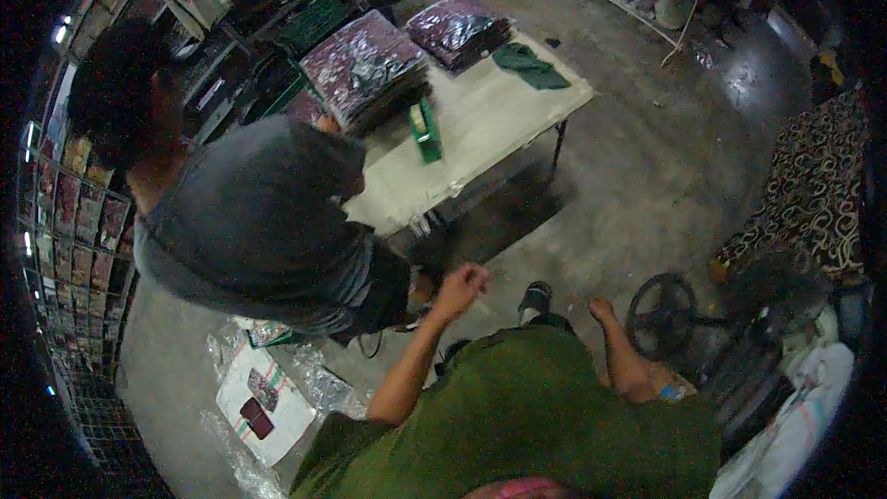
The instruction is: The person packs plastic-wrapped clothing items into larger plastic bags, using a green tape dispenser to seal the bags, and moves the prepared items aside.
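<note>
My left hand point(462, 288) is in the air over the concrete floor, short of the table's front corner, with loosely bent fingers and nothing in them. To the right, my right hand point(601, 308) hangs over the floor near a dark wheel point(662, 312); it is small and dim, its fingers are hard to make out, and no object shows in it. Neither hand touches anything visible. Ahead stands a pale table point(480, 129) with two stacks of plastic-wrapped dark red packages point(363, 60) point(459, 26), a green tape dispenser point(425, 134) and a folded dark green cloth point(529, 66).
Close on my left, a person in a grey shirt point(249, 212) leans at the table. Wire racks point(78, 240) line the left side. Clear plastic and a white sack point(268, 397) lie on the floor. Patterned fabric point(804, 185) and white sacks point(804, 416) are at right.
</note>
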A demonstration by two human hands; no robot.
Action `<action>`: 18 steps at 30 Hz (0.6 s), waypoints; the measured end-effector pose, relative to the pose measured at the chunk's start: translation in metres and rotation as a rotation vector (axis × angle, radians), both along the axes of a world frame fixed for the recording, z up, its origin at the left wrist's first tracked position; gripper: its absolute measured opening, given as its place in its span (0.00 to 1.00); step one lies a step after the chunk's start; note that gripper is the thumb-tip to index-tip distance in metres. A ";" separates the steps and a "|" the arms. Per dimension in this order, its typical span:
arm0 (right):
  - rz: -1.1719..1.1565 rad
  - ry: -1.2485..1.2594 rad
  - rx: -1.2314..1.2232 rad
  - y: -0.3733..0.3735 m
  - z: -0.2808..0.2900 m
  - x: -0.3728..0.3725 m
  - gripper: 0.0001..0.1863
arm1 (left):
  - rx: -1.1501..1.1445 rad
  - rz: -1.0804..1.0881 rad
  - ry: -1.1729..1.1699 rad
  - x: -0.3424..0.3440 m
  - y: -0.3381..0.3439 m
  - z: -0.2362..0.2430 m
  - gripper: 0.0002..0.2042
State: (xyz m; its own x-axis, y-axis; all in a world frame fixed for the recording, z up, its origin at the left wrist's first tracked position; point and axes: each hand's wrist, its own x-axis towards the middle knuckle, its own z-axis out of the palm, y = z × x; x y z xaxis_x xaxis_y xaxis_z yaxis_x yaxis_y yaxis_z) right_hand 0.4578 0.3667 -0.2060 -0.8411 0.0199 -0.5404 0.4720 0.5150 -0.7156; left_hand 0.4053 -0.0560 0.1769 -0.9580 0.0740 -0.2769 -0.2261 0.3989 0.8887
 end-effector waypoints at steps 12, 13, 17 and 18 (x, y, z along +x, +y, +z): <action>-0.306 -0.175 -0.159 -0.032 0.148 -0.229 0.20 | 1.289 1.304 0.048 -0.439 -0.153 0.003 0.16; -0.337 -0.219 -0.158 -0.033 0.156 -0.250 0.19 | 1.286 1.380 0.033 -0.458 -0.158 -0.005 0.17; -0.070 -0.176 -0.044 -0.020 0.119 -0.321 0.17 | 1.462 1.207 0.314 -0.501 -0.211 -0.043 0.19; -0.035 -0.106 -0.025 -0.013 0.110 -0.343 0.17 | 1.506 1.200 0.339 -0.509 -0.206 -0.045 0.19</action>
State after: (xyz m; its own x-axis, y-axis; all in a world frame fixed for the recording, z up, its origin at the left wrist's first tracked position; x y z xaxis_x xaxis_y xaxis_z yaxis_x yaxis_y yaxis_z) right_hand 0.1151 0.3540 -0.0965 -0.7786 0.0339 -0.6267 0.5628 0.4795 -0.6733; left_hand -0.1041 -0.2624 0.1318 -0.6753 -0.5882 -0.4449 0.4669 -0.8079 0.3595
